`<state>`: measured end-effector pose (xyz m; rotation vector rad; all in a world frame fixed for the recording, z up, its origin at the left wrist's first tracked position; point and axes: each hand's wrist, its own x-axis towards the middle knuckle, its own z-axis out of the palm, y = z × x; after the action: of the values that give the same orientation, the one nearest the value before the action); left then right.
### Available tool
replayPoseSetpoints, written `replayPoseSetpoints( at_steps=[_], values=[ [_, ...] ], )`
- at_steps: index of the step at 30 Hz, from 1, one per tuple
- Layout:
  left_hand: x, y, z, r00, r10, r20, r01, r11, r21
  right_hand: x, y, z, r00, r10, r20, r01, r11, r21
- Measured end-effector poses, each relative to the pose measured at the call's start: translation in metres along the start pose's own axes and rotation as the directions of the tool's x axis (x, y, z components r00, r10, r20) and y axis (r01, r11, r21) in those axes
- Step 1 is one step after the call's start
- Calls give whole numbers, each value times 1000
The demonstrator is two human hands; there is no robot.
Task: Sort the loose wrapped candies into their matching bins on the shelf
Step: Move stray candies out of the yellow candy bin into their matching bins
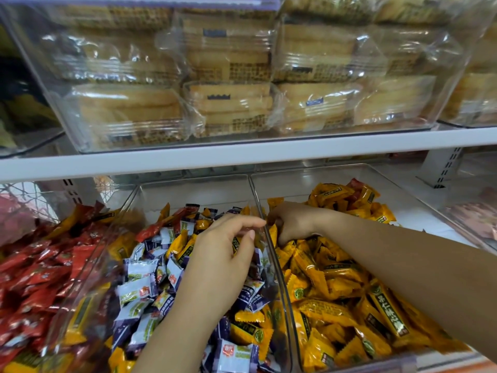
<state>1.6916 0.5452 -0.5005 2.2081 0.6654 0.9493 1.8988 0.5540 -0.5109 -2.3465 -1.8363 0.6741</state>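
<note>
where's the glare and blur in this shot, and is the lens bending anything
Head view: glare streaks on the clear biscuit box up top; the red candies at the left edge look soft; the left hand is slightly smeared at its fingertips; the white shelf edge slants and bows, a wide-angle effect; the yellow candies are sharpest.
</note>
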Motion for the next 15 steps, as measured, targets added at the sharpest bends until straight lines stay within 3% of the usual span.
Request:
replayPoseSetpoints(
  at_steps=[15],
  values=[
    [0,-2,0,1000,-26,4,26,1000,-13,-25,8,-29,957,-65,-283,86,995,60]
  ],
)
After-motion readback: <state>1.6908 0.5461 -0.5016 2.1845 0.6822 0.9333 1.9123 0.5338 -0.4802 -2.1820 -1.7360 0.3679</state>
